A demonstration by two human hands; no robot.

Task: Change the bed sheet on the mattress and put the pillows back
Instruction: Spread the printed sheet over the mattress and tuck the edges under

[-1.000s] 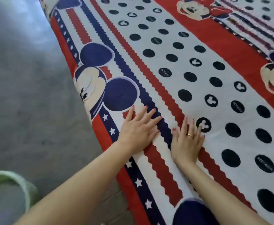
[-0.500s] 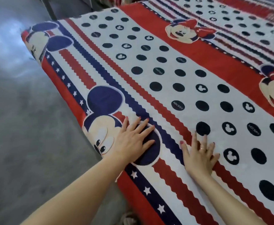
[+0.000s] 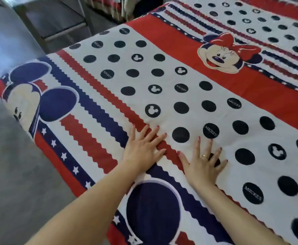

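Grey, smooth flooring (image 3: 17, 174) runs along the left of the bed, and the bed sheet (image 3: 180, 106) lies spread flat over the mattress, filling most of the view. Near the lower middle, the left hand (image 3: 142, 149) lies palm down on the sheet with its fingers straight and fanned, gripping nothing; its fingertips reach across a red zigzag stripe and a navy zigzag stripe. Just beside it, apart by a narrow strip of cloth, the right hand (image 3: 203, 165) also lies flat with fingers spread and nothing in its hold, partly covering a black dot; a gold ring (image 3: 204, 155) sits on one finger, and the nails of both hands are painted red. Both bare forearms come in from the bottom edge. Outward from the hands, the white field of the sheet carries rows of black dots, some plain, some with a white mouse-head outline, and some printed with the word "MICKEY" in white capitals, as on the dot (image 3: 211, 130) just beyond the right fingertips. A large mouse face with navy ears (image 3: 31, 99) lies at the near-left corner, where the sheet folds down over the mattress edge alongside a navy band of white stars. Farther right, on a broad red band, is a mouse face with a red bow (image 3: 222, 53). A grey metal frame (image 3: 56, 23) stands beyond the far-left corner.
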